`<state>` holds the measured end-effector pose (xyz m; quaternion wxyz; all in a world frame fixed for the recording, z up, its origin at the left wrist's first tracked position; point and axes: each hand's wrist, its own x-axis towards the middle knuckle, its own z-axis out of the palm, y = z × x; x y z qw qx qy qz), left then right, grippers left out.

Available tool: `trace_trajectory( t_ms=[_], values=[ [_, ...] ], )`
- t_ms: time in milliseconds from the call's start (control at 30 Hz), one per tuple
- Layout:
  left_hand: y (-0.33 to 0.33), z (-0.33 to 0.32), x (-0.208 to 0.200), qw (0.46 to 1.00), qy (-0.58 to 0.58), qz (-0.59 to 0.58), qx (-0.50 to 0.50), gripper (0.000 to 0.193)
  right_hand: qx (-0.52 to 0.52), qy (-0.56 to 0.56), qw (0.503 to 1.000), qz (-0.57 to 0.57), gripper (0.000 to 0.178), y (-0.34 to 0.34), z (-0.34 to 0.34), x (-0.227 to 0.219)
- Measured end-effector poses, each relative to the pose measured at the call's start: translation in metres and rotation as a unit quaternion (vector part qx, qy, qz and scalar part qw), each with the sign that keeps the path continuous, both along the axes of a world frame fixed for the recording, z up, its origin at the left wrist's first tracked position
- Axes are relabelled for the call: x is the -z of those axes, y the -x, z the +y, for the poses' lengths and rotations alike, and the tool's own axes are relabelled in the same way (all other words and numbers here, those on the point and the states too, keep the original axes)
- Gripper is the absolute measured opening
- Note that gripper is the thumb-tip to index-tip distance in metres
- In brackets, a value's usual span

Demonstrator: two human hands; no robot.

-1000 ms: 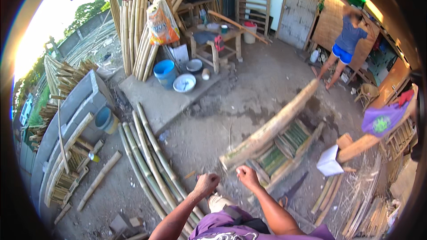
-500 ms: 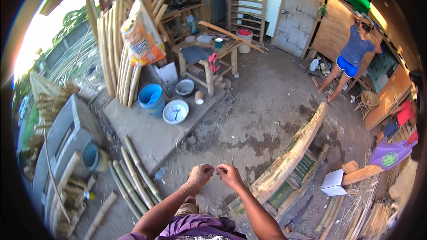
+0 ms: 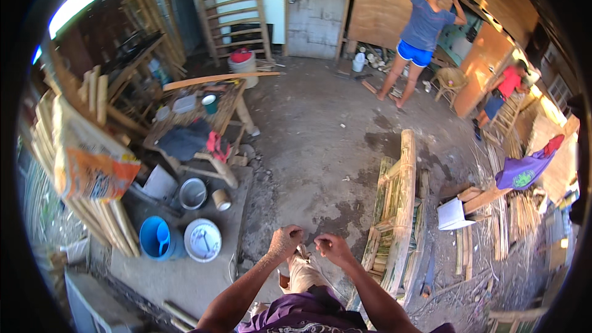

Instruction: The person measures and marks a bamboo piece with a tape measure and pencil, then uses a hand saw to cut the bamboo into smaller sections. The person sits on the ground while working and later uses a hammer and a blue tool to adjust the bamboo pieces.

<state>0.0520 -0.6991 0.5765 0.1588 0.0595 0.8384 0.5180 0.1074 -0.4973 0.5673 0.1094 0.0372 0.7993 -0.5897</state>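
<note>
The left hand (image 3: 285,242) and right hand (image 3: 333,248) sit apart at the lower centre of the frame, fingers curled loosely inward — whether either pinches something small, I cannot tell. Nearest the right hand is a bamboo frame (image 3: 404,197), right of centre and reaching toward the lower edge, with a thick pale pole along it. At lower left, a white basin (image 3: 203,242) stands beside a blue bucket (image 3: 148,237) — a slatted worktop (image 3: 231,100) lies above them, left of centre.
</note>
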Motion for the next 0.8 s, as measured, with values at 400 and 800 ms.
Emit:
trace_trajectory(
  t_ms=[400, 800],
  values=[
    [0.457, -0.019, 0.007, 0.978, -0.142, -0.026, -0.147, 0.022, -0.075, -0.100, 0.988, 0.087, 0.018, 0.466, 0.003, -0.044],
    [0.863, -0.065, 0.099, 0.907, -0.234, -0.146, -0.317, 0.016, -0.107, -0.111, 0.986, 0.064, 0.018, 0.876, -0.021, -0.040]
  ],
)
